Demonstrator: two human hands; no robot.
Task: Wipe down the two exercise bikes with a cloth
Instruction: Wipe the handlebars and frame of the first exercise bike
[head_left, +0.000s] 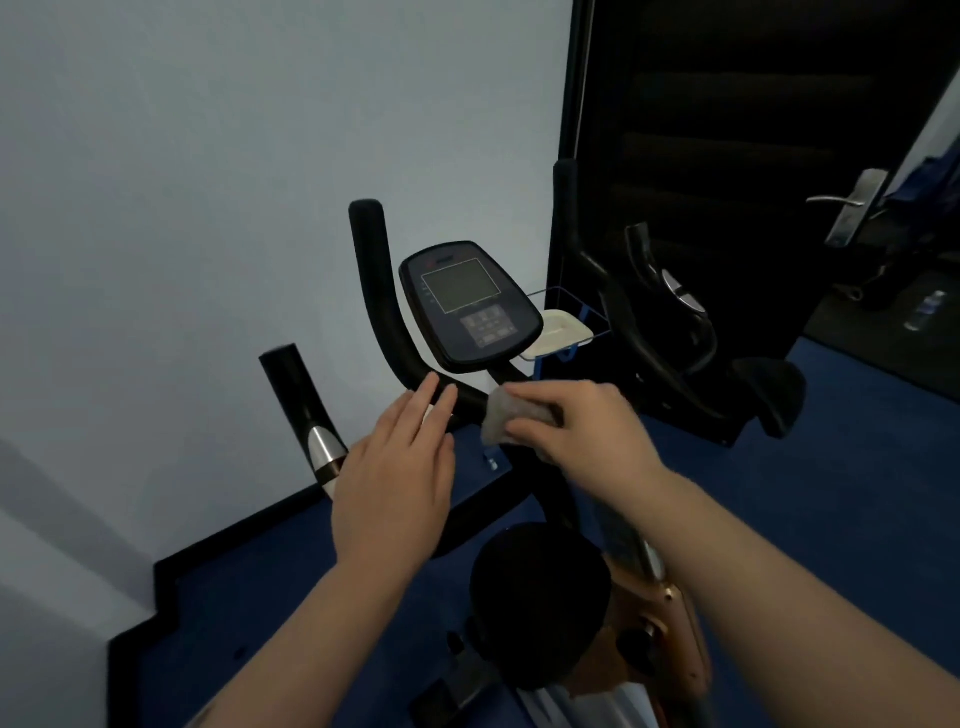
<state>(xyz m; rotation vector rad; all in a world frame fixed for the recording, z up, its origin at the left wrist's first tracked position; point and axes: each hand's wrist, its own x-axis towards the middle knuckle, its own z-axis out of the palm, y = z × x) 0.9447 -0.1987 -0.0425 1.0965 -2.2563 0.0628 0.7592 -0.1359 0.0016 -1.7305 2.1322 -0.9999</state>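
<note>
Left hand, fingers straight, holds nothing, tips at the handlebar. Right hand pinches the cloth on the bar's centre, near the console. Better press w/ full cloth, wipe along the bar, left hand steadying.

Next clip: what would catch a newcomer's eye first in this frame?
Centre frame, the right hand grips a pale cloth against the bike's handlebar, just below the dark console. The left hand hovers open beside it, fingertips near the bar. A second bike stands behind, to the right.
</note>
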